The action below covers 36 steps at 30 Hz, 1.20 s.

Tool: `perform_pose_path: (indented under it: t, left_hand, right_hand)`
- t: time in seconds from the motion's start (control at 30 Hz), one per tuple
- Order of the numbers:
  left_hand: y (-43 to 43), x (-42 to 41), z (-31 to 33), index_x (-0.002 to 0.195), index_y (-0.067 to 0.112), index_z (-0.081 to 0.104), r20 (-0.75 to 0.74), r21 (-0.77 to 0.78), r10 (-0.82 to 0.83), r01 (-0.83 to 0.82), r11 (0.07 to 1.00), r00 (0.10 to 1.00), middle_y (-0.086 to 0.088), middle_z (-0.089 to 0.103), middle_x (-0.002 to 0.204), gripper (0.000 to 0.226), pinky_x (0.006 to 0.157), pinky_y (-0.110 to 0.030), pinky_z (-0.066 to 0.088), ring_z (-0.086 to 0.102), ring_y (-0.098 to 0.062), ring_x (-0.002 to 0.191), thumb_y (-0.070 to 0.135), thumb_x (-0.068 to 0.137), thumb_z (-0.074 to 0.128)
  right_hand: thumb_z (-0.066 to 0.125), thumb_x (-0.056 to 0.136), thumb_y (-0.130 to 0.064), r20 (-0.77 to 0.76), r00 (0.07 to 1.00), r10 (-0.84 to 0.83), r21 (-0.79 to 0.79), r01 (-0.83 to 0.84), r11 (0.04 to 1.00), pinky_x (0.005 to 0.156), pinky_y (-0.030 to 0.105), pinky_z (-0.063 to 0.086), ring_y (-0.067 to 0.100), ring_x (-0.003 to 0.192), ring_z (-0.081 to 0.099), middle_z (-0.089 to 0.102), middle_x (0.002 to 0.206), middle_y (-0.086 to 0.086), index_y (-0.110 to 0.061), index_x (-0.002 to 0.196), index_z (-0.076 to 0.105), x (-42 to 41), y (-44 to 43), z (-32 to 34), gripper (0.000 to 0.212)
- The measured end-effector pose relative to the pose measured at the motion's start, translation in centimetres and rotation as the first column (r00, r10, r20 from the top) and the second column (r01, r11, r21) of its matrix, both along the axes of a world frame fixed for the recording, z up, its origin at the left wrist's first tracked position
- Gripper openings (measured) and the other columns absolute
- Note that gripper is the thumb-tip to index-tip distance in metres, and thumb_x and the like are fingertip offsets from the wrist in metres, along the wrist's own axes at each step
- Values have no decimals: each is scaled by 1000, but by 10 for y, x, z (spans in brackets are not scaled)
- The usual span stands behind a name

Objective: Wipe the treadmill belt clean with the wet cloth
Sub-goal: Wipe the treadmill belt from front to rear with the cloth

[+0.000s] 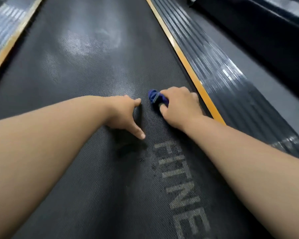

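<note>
We press our right hand [179, 104], its grip clamped on a bunched blue cloth [156, 97], onto the black treadmill belt [86, 69] near its orange edge strip [188, 66]. Our left hand [124, 114] rests beside it, fingers spread, holding nothing.

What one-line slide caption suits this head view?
Right hand presses bunched blue cloth onto textured black treadmill belt; left hand braces beside it.

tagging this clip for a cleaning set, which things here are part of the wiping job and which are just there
In the job:
- blue cloth, bunched in the right hand
- treadmill belt
- left hand, open, braced on the belt

Just there:
- ribbed side rail
- orange edge strip
</note>
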<state>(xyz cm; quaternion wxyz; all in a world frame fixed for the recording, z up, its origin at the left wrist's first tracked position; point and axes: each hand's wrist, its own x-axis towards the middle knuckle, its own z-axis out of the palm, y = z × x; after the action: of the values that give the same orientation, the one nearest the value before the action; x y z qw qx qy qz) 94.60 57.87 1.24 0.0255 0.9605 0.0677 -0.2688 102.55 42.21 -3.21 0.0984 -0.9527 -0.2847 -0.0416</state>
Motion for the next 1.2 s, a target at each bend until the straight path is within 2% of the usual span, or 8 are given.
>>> perform_pose_path:
  t: [0.13,0.23,0.4,0.5,0.57,0.67,0.87,1.2]
  left_hand:
    - [-10,-1,-13,151,32,-6,-44,57,35,-33,998,998,-16,-7,158,138,114,-56,17,3,-49,141,74,48,75]
    - [-12,1,-14,152,24,-6,-24,78,-6,8,997,1000,-22,-5,157,139,115,-53,19,3,-42,144,73,51,75]
    - [-11,2,-15,152,21,-7,-17,59,-10,11,998,1000,-25,-7,156,139,117,-48,17,3,-37,145,70,52,76]
    - [-11,1,-13,152,21,-8,-30,31,6,-5,999,1000,-25,-8,155,139,117,-47,15,1,-37,145,68,52,77]
    - [-12,3,-13,152,21,-7,-26,37,7,-6,999,1000,-26,-7,155,140,117,-47,16,1,-38,145,69,51,77]
    - [-11,3,-14,152,21,-7,-37,40,8,-7,999,999,-26,-5,155,141,116,-49,19,3,-38,145,70,50,77]
    - [-13,16,2,153,19,4,-29,27,-30,31,999,999,-9,25,155,132,111,-36,27,27,-27,140,66,55,78]
    - [-13,42,-12,152,19,-9,-45,77,-34,37,996,998,-22,-7,156,150,115,-51,22,6,-37,145,73,41,77]
  right_hand:
    - [52,79,-42,76,975,210,13,-211,977,80,35,34,21,106,52,60,113,-10,-30,116,58,-61,-59,-2,39]
    - [55,76,-42,93,957,275,24,-279,960,77,38,40,24,99,58,65,108,-8,-28,112,63,-47,-67,-3,40]
    - [54,89,-32,-30,998,-50,41,51,998,89,40,34,29,117,49,61,118,-2,-29,119,59,29,-30,7,30]
    - [50,88,-49,-14,1000,1,-76,-2,997,85,40,35,25,110,50,57,104,-5,-27,102,52,8,-42,14,25]
    - [52,86,-55,-33,997,75,-121,-78,990,92,41,35,22,116,45,54,117,-7,-28,117,48,-18,-63,15,41]
    - [52,91,-45,-84,985,149,-170,-162,972,95,39,37,23,116,43,51,128,-5,-24,127,45,-29,-74,19,43]
    - [53,89,-25,-106,984,146,-160,-162,974,69,35,44,23,90,51,60,100,1,-21,105,49,-26,-75,29,17]
    - [53,90,-16,-6,997,71,-83,-72,994,70,31,35,32,103,54,61,113,10,-17,120,52,52,-7,21,31]
